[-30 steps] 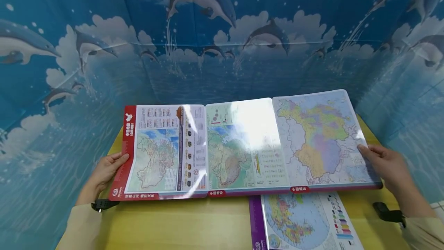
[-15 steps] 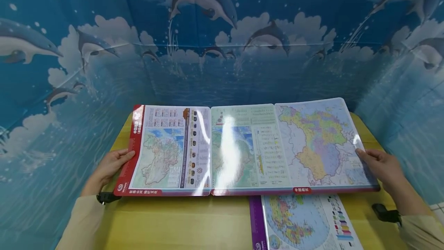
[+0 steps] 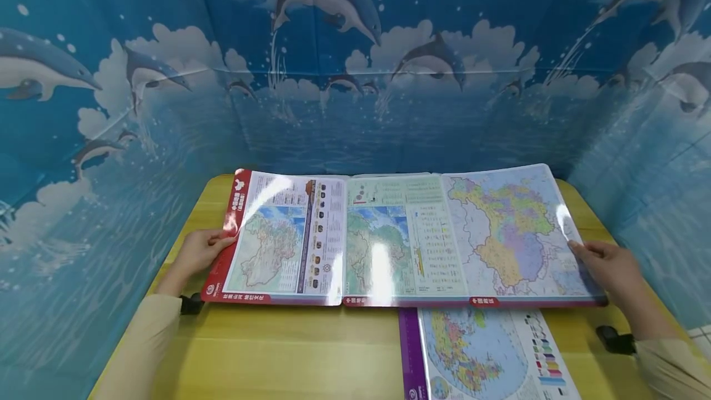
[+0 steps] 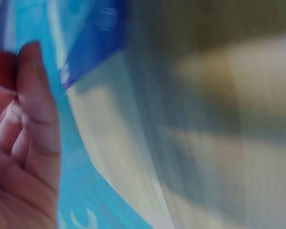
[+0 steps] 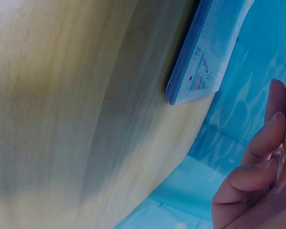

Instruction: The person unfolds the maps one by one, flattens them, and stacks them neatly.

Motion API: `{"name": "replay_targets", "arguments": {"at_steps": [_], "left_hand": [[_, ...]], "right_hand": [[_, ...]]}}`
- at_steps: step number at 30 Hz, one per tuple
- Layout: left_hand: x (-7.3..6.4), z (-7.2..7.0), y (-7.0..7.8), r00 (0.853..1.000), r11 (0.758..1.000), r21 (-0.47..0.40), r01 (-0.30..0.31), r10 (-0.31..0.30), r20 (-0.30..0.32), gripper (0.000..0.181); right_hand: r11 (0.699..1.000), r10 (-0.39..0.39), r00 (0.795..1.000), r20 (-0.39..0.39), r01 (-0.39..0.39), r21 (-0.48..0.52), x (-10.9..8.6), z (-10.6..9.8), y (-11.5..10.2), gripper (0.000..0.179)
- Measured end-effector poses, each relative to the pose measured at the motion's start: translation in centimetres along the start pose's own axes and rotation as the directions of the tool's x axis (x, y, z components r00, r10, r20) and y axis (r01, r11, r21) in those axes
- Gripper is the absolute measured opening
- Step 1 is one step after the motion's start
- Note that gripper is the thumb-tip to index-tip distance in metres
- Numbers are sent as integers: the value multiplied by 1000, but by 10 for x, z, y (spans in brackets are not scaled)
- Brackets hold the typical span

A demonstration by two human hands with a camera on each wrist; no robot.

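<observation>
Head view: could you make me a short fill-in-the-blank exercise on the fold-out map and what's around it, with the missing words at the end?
In the head view, the left hand pinches the fold-out map at an end strip coloured ____.
The fold-out map shows ____ panels side by side.
The second map sheet on the table has a strip along its left edge coloured ____.
The backdrop behind is printed with leaping ____.

Missing words: red; three; purple; dolphins.

The folding map (image 3: pixel 394 239) is red-edged, the table (image 3: pixel 289 350) yellow, the backdrop (image 3: pixel 344 116) dolphin-patterned blue
</observation>
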State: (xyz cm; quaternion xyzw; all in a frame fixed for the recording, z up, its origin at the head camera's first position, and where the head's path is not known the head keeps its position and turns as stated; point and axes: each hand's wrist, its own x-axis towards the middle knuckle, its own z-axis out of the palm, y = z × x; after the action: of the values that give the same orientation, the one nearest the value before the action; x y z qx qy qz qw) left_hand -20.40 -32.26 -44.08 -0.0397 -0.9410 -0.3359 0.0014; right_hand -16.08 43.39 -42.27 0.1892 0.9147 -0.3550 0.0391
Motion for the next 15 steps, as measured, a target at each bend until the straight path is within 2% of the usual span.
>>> {"name": "replay_targets", "arguments": {"at_steps": [3, 7, 10, 15], "left_hand": [[6, 6, 1, 1000, 998, 63, -10, 12, -21, 39], [13, 11, 4, 999, 992, 125, 27, -23, -31, 37], [11, 11, 9, 998, 986, 162, 36, -26, -65, 35], [7, 14, 20, 994, 975, 213, 57, -37, -98, 31]], "right_hand": [[999, -18, 1000, -7, 17, -38, 1, 1, -2, 89], [994, -35, 999, -10, 33, -106, 5, 3, -6, 86], [987, -59, 998, -15, 56, -152, 0, 2, -7, 84], [960, -147, 987, -60, 128, -249, -1, 0, -9, 73]]}}
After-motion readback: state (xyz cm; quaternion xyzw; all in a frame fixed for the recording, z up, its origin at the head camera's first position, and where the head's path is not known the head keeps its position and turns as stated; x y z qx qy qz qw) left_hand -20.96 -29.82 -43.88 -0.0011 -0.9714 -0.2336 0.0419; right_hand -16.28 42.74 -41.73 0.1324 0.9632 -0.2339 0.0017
